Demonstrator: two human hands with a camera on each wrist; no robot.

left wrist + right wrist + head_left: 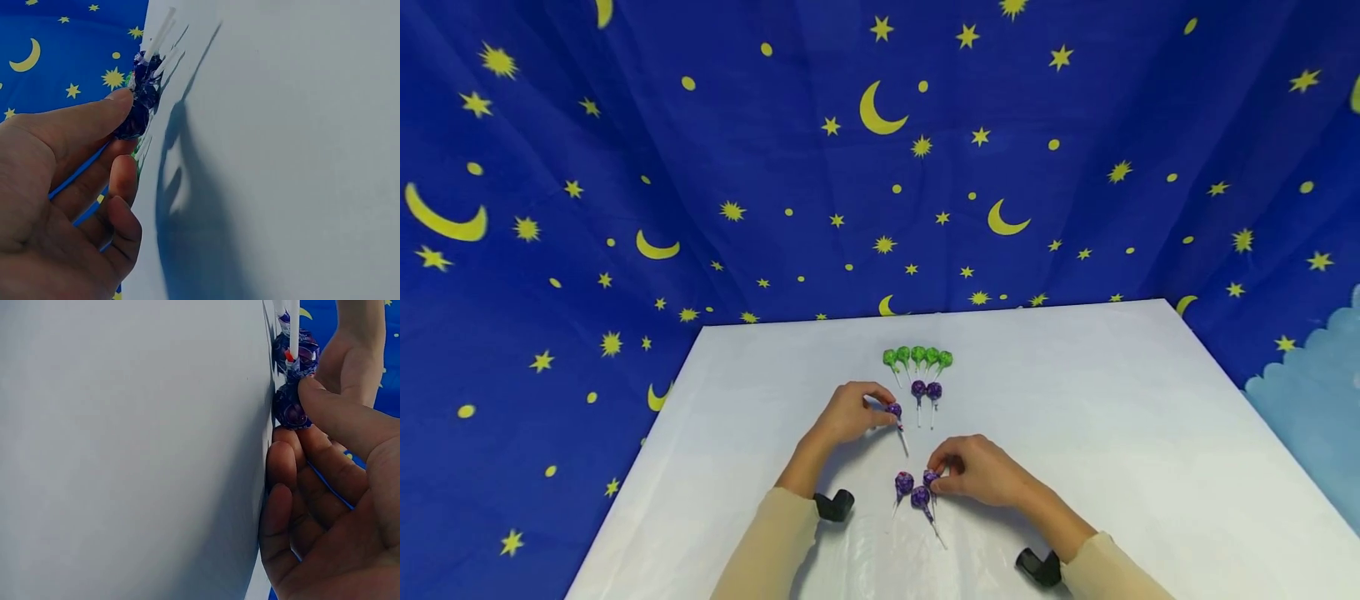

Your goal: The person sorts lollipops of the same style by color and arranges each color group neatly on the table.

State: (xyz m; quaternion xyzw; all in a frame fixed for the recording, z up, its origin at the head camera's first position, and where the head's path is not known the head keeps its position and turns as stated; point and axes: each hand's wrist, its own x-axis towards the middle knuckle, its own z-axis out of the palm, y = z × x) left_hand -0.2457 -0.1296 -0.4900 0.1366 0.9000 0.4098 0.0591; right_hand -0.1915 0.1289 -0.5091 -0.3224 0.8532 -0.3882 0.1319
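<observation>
My left hand (852,412) pinches a purple-wrapped lollipop (894,410) by its head, its white stick slanting toward me. In the left wrist view, thumb and fingers close on the dark purple wrapper (132,122). Closer to me, my right hand (984,471) pinches another purple lollipop (931,478) by the head, seen also as a purple ball (291,407) in the right wrist view. Beside it lie two more purple lollipops, one at the left (904,482) and one in front (921,497). Beyond my left hand, two purple lollipops (918,389) lie side by side, sticks toward me.
Several green lollipops (918,356) lie fanned in a row farther back on the white table (1075,392). A blue curtain (820,175) with yellow moons and stars hangs behind the table. Black wrist-camera mounts (835,505) stick out from both wrists.
</observation>
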